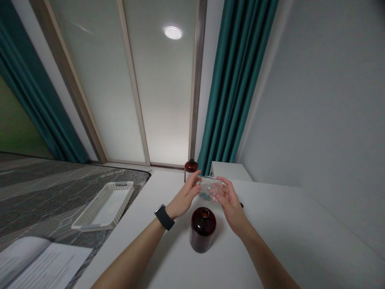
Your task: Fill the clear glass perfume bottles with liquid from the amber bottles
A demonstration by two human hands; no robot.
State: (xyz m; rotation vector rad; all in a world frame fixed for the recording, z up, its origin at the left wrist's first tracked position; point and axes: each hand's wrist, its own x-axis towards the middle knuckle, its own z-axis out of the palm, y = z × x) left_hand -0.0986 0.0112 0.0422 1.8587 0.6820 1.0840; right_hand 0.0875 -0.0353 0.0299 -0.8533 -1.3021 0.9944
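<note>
My left hand (184,197) and my right hand (230,202) together hold a small clear plastic packet (210,187) above the white table (279,224). Fingers of both hands pinch its ends. Just below the packet stands a dark brown glass bottle (202,229) with its mouth uncovered. A black watch (164,217) sits on my left wrist. What the packet contains is too small to make out.
A second brown bottle with a dark cap (190,168) stands at the table's far edge by the teal curtain (233,88). A white mesh basket (104,204) lies on the grey patterned bed at left. A white box (230,171) sits at the far right corner.
</note>
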